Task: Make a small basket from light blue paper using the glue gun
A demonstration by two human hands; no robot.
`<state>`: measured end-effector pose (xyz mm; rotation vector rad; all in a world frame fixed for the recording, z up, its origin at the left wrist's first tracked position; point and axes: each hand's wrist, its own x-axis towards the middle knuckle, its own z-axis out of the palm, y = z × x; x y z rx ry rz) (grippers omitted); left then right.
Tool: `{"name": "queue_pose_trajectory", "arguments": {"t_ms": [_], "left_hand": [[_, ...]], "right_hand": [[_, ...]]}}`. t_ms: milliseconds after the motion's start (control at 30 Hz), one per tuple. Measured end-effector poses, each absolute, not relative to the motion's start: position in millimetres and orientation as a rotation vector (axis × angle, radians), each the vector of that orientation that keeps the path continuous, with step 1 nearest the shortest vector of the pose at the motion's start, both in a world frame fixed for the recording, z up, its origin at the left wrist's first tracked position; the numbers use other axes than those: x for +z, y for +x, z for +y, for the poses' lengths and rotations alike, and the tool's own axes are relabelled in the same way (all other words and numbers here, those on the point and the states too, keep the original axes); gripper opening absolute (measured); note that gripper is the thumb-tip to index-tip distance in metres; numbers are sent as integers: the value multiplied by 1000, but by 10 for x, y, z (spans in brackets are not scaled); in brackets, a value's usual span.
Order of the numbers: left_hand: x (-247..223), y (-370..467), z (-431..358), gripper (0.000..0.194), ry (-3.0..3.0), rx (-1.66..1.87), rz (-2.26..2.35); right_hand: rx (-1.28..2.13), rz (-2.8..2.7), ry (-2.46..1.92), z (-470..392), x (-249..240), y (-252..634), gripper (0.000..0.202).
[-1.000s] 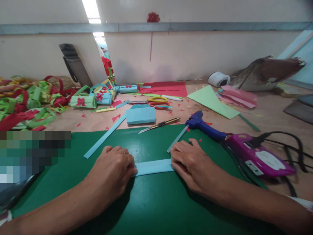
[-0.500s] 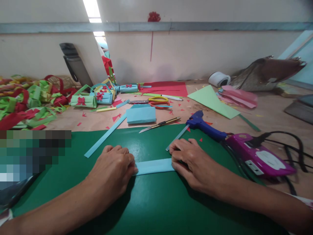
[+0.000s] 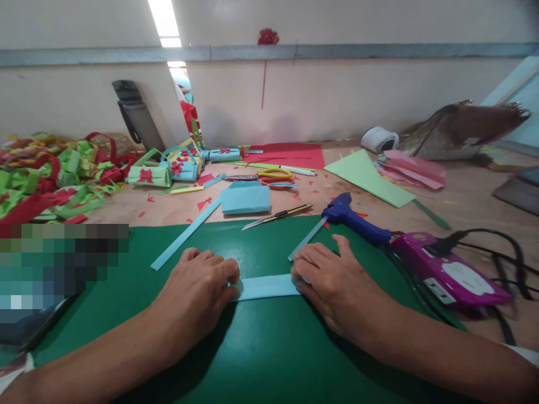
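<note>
A folded light-blue paper strip (image 3: 267, 287) lies across the green mat (image 3: 252, 348), between my two hands. My left hand (image 3: 206, 286) is closed on its left end, thumb and fingers pinching the paper. At the opposite end my right hand (image 3: 324, 280) grips the strip, with one finger raised. Both ends of the paper are covered by my fingers. Just past my right hand rests a glue stick poking from a blue glue gun (image 3: 343, 210). Farther off are a folded blue paper piece (image 3: 246, 200) and a narrow blue strip (image 3: 187, 233).
A box cutter (image 3: 278, 216) with its blade out and scissors (image 3: 275, 177) lie beyond the mat. To the right sits a purple power strip (image 3: 450, 269) with black cables. Small paper bags (image 3: 149, 175) and a heap of coloured paper (image 3: 54, 179) occupy the left.
My left thumb and fingers have shifted slightly right along the strip. A finger of my right hand has lifted. The whole view has shifted a little.
</note>
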<state>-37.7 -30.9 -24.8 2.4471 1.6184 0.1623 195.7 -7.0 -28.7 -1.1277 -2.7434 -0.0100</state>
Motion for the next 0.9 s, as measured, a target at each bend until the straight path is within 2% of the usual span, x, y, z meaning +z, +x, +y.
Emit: {"name": "queue_pose_trajectory", "arguments": {"t_ms": [100,267,500,667,800,900], "left_hand": [[-289,-435,-323,18,2641,149,1496],[-298,-556,-349,44,2973,163,1166],[-276,-564,-335,42,3026,44,1066],[-308,-570,-341,42,3061,-56,1045],[-323,-583,-349,41,3080,-18,1040],[-340,-594,-343,40,3099,16,1028]], "right_hand": [[-229,-2803,-899,-93,-292,1969,32],[-369,-2971,-675,-92,-278,1961,43],[-354,-3044,-572,-78,-202,1929,44],[-387,-3028,-519,-57,-235,2027,35],[-481,-2958,-492,-37,-319,2220,41],[-532,-2902,-522,-55,-336,2361,37]]}}
